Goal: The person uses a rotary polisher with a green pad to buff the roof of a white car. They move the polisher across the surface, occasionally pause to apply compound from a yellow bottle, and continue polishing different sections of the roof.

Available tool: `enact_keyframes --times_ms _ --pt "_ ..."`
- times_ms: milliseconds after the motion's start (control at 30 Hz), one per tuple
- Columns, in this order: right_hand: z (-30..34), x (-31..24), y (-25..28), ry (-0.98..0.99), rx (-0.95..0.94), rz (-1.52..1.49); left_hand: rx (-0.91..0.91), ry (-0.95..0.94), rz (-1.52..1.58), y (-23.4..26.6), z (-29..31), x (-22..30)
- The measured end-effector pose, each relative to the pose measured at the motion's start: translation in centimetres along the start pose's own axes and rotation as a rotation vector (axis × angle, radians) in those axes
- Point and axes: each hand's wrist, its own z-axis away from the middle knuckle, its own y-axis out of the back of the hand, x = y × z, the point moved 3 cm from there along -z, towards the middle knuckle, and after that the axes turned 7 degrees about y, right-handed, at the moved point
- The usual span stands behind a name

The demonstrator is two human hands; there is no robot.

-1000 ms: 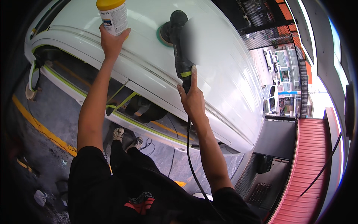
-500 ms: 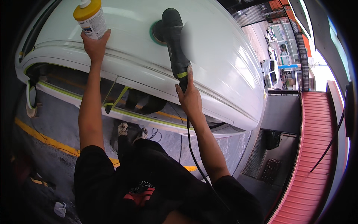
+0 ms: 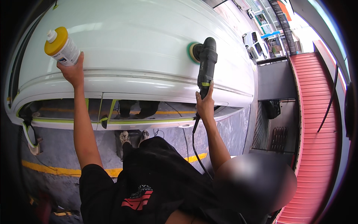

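A white car roof (image 3: 138,41) fills the upper part of the view. My left hand (image 3: 72,71) holds a white bottle with a yellow cap (image 3: 61,46) raised over the roof's left side. My right hand (image 3: 204,104) grips the handle of a black power polisher (image 3: 206,63). Its green and yellow pad (image 3: 192,52) rests flat on the roof. A black cord (image 3: 194,145) hangs from the polisher past my right forearm.
Green masking tape (image 3: 112,120) runs along the car's window edges. A yellow line (image 3: 52,170) crosses the grey floor below. A red ramp with a rail (image 3: 320,123) stands at the right. Other vehicles (image 3: 253,41) are parked in the distance.
The view has shifted, so the roof now sits more level. The bottle in my left hand and the polisher in my right have moved further apart across the roof.
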Motion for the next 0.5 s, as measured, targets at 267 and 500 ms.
enact_keyframes --times_ms 267,500 --pt "1.5 -2.5 -3.4 0.188 -0.018 0.021 -0.012 -0.004 0.001 0.5 -0.1 0.5" --pt "2.8 -8.8 -8.9 0.360 -0.111 -0.015 -0.028 0.036 -0.019 0.6 0.0 0.9"
